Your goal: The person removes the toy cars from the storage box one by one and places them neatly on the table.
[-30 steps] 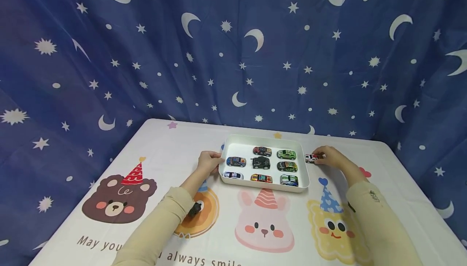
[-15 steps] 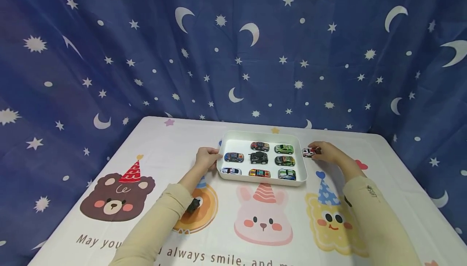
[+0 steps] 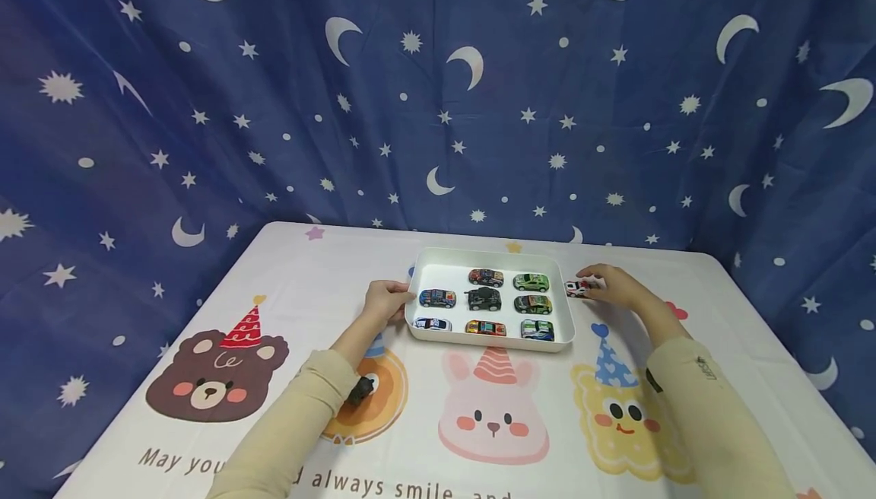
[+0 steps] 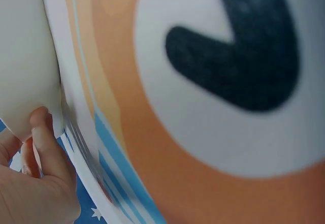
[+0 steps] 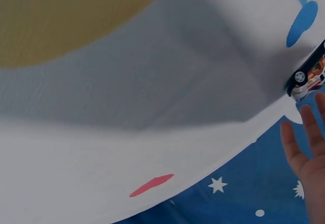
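A white tray [image 3: 493,341] holding several toy cars sits at the middle of the table. My left hand [image 3: 385,301] grips its left wall, thumb and fingers on the rim. The left wrist view shows the fingers [image 4: 48,137] bent against the tray's smooth side [image 4: 25,61]. Just outside the tray's right wall is a white and red toy car [image 3: 578,288]. My right hand [image 3: 614,287] reaches around it, fingers past its far side and thumb toward its near side. In the right wrist view the car [image 5: 309,79] is partly cut off, with fairly straight fingers [image 5: 292,142] beside it.
Inside the tray are a black toy vehicle [image 3: 484,300], a green car [image 3: 531,282] and a blue car [image 3: 438,298], among others. A small black object [image 3: 360,390] lies near the left sleeve. The table [image 3: 383,476] has a printed cloth; a blue curtain [image 3: 438,103] hangs behind.
The head view has shifted slightly. My right hand has slid a little left over the toy car, its fingers now reaching further past it. The left hand stays on the tray.
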The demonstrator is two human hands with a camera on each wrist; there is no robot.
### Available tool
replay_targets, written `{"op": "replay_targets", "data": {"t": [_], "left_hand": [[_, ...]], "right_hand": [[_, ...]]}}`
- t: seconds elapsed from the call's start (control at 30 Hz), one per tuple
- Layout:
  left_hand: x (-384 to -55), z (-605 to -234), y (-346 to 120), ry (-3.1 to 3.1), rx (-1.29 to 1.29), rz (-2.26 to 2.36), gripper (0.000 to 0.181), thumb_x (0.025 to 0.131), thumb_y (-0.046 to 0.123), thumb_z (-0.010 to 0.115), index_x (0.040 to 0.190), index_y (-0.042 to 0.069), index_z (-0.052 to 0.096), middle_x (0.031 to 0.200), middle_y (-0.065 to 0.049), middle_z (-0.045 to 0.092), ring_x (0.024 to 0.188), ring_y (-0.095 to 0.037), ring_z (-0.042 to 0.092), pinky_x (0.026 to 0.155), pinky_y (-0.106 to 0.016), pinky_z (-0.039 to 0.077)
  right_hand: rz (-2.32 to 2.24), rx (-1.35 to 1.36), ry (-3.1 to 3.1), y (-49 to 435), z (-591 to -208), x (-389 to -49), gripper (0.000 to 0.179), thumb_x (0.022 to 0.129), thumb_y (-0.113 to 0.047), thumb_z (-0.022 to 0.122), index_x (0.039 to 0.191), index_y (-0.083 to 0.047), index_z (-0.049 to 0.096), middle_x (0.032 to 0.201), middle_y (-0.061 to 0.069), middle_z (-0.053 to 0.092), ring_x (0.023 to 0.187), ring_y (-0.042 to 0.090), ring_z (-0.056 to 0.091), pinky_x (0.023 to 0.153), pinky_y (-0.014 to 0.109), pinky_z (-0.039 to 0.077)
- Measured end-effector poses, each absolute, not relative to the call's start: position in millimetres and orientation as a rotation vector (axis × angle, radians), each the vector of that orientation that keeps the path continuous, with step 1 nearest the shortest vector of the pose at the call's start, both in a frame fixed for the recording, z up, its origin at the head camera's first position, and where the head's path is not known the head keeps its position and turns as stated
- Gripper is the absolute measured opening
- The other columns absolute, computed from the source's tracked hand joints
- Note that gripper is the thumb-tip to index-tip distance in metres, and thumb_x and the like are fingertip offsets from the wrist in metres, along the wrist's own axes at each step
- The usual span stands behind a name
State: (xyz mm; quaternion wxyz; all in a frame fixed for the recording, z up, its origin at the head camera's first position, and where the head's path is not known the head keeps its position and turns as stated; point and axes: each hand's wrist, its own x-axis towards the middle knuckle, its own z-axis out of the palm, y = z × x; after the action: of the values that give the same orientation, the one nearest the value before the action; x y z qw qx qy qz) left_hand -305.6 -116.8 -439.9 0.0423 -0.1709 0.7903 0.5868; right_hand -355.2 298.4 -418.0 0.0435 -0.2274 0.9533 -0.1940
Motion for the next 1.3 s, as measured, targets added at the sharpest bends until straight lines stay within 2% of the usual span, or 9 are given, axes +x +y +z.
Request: {"op": "replay_targets", "data": {"t": [0.53, 0.73, 1.13, 1.3], "left_hand": [[-306.9, -441.1, -118.6, 2.392, -0.528, 1.800, 0.023, 0.083, 0.007, 0.069, 0.104, -0.001, 0.067, 0.086, -0.010, 0.068, 0.055, -0.006, 0.055, 0.044, -0.015, 0.048], [-306.4, -439.7, -117.5, 2.416, -0.501, 1.785, 0.024, 0.084, 0.008, 0.068, 0.106, 0.000, 0.067, 0.092, -0.014, 0.069, 0.058, -0.007, 0.057, 0.046, -0.014, 0.049], [-304.9, -440.8, -118.8, 2.393, -0.494, 1.811, 0.024, 0.084, 0.009, 0.068, 0.107, 0.000, 0.067, 0.090, -0.011, 0.067, 0.057, -0.006, 0.056, 0.046, -0.013, 0.049], [-304.0, -439.1, -119.3, 2.368, -0.506, 1.824, 0.024, 0.084, 0.008, 0.068, 0.107, -0.001, 0.066, 0.094, -0.013, 0.068, 0.059, -0.007, 0.059, 0.049, -0.016, 0.052]], "right_hand": [[-0.613, -0.653, 2.949, 276.8, -411.3, -343.4, 0.031, 0.090, -0.005, 0.059, 0.118, 0.006, 0.059, 0.120, 0.028, 0.058, 0.113, 0.047, 0.051, 0.096, 0.060, 0.043], [-0.587, -0.677, 2.986, 265.3, -406.9, -334.4, 0.030, 0.090, -0.007, 0.061, 0.116, 0.006, 0.061, 0.118, 0.027, 0.060, 0.111, 0.043, 0.056, 0.092, 0.054, 0.049], [-0.591, -0.734, 3.026, 247.7, -400.5, -324.0, 0.030, 0.088, -0.006, 0.062, 0.115, 0.007, 0.061, 0.115, 0.026, 0.061, 0.103, 0.041, 0.059, 0.088, 0.052, 0.051], [-0.596, -0.756, 3.021, 239.8, -398.7, -321.7, 0.030, 0.088, -0.005, 0.062, 0.115, 0.006, 0.061, 0.116, 0.025, 0.061, 0.105, 0.042, 0.059, 0.090, 0.053, 0.050]]}}
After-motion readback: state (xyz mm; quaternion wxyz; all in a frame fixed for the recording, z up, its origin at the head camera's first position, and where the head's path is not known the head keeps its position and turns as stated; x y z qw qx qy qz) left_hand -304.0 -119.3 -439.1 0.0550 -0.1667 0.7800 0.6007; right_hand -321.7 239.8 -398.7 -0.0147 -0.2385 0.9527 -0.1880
